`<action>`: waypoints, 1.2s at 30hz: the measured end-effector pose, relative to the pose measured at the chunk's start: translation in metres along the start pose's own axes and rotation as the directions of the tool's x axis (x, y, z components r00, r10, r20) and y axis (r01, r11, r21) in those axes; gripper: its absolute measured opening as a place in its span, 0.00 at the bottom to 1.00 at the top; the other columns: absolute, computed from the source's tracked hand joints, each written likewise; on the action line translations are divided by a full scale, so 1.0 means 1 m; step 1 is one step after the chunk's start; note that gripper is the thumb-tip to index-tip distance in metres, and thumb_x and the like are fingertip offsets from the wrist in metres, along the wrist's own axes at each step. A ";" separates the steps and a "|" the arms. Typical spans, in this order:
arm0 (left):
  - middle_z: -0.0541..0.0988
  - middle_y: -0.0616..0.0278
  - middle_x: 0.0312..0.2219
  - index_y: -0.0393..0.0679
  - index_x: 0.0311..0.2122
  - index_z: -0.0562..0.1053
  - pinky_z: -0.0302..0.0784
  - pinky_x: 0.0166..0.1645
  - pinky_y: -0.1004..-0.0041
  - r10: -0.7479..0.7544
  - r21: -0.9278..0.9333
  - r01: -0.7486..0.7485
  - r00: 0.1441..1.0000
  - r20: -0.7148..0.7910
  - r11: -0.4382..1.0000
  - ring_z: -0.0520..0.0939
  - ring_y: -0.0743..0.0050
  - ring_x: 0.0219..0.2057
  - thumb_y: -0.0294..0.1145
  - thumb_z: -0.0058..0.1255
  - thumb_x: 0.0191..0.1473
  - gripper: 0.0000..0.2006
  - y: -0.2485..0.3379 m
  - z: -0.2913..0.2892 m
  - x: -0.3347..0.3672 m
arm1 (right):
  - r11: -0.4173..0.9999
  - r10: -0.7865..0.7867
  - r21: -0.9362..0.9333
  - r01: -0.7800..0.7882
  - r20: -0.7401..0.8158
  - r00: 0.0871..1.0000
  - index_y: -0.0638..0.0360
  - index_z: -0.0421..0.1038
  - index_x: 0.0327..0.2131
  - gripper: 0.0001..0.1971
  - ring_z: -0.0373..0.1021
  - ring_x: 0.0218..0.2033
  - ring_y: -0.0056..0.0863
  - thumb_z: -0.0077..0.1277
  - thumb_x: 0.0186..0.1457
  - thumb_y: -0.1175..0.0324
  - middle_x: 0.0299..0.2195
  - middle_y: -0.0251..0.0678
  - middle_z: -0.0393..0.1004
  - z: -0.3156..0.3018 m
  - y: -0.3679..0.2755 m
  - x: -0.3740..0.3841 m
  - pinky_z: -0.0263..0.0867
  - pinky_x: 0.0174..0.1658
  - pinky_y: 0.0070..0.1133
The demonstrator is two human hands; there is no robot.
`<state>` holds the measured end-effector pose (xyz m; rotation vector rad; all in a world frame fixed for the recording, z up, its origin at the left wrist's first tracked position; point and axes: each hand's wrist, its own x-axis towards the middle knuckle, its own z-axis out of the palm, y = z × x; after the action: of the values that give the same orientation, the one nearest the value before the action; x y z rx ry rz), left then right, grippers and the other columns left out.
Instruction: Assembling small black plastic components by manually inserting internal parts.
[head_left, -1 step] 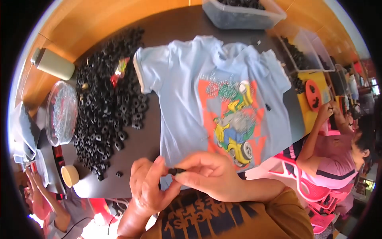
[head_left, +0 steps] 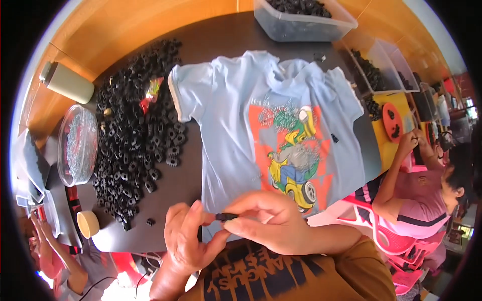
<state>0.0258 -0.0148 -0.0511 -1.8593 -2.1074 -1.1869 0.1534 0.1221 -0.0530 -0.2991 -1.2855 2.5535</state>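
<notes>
A small black plastic part [head_left: 227, 216] is pinched between the thumb and forefinger of my right hand [head_left: 273, 223]. My left hand [head_left: 188, 236] is closed in from the other side, its fingertips at the part's left end. Both hands are just past the near hem of a light blue T-shirt [head_left: 226, 135] spread on the table. Small shiny metal pieces [head_left: 273, 111] lie in two clusters on the shirt's printed picture. A single black part [head_left: 334, 138] rests to their right. Whether my left fingers hold a second, tiny piece is hidden.
To the left spreads a heap of black parts [head_left: 135, 145], with a candy wrapper [head_left: 150, 95] on it. Beside it stand a round clear tub [head_left: 63, 150], a bottle [head_left: 70, 83] and a yellow cup [head_left: 89, 224]. Plastic bins [head_left: 301, 31] stand behind; a co-worker [head_left: 422, 200] sits right.
The black part has turned slightly and more of it shows between my fingertips. My hands stay almost in place. The view has shifted a little.
</notes>
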 end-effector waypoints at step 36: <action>0.75 0.59 0.40 0.41 0.36 0.75 0.62 0.50 0.60 -0.115 0.153 0.078 0.962 0.249 0.985 0.74 0.62 0.42 0.29 0.59 0.35 0.17 0.001 0.021 0.019 | 0.490 -0.384 -0.738 0.463 0.294 0.875 0.66 0.73 0.31 0.12 0.66 0.16 0.28 0.55 0.37 0.81 0.19 0.35 0.72 -0.025 0.015 -0.013 0.58 0.19 0.21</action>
<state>0.0303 0.0131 -0.0550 -1.9563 -2.3709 -0.8224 0.1709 0.1283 -0.0792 0.0019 -2.1648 1.4461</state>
